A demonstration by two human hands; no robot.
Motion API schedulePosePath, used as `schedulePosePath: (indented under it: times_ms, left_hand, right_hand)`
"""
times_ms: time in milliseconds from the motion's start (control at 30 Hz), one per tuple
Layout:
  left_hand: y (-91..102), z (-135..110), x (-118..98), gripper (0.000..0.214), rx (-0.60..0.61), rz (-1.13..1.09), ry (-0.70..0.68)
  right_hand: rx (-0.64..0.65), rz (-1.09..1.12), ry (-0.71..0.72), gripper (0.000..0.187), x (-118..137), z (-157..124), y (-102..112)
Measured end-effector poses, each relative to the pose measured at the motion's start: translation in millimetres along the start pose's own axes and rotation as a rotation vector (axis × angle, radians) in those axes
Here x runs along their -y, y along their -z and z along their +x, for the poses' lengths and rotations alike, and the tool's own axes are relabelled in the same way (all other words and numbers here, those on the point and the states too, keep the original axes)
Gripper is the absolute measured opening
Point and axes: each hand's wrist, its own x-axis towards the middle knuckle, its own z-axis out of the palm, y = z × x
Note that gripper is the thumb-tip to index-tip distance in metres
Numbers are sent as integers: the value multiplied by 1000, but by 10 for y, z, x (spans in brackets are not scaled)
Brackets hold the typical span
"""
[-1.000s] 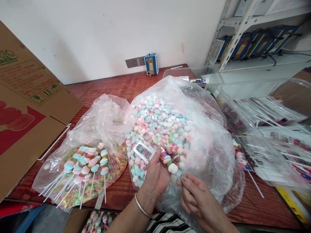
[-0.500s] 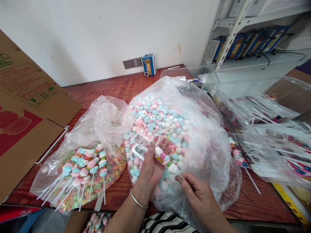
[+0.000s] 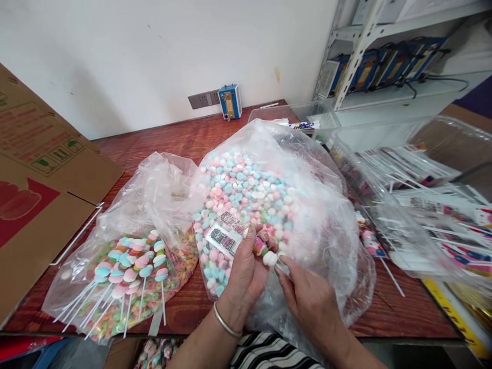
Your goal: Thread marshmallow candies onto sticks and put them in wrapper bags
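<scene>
Candy stack [image 3: 270, 258] sits above a clear bag [image 3: 326, 241], left hand [image 3: 246, 271] grasping its printed wrapper [image 3: 260, 246], right hand [image 3: 313, 294] pinching its lower end, where too sharp a tug might split the wrapper.

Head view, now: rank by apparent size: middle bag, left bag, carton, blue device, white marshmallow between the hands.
1. Middle bag
2. Left bag and carton: too close to rank; the frame cuts off the carton
3. Blue device
4. White marshmallow
</scene>
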Motion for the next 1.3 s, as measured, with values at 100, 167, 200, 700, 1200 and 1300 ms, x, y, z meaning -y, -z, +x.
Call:
schedulePosePath:
  times_ms: [100, 167, 200, 700, 1200, 1300]
  left_hand:
    - [17, 13, -44, 23, -50, -21, -3]
    - [28, 20, -64, 26, -37, -7, -18]
    - [37, 25, -70, 27, -17, -4, -15]
    - [89, 52, -54, 37, 138, 104, -43]
    - [-71, 34, -113, 19, -96, -56, 13]
    - [-57, 6, -43, 24, -65, -38, 40]
  right_hand:
    - [26, 29, 4, 19, -14, -23, 12]
    - [95, 270, -100, 22, 4, -20, 34]
    - [146, 449, -200, 24, 20, -10, 47]
    - [291, 1677, -1082, 32, 123, 83, -13]
    - [211, 757, -447, 22, 44, 11, 119]
    - [163, 671, -391, 20, 51, 19, 119]
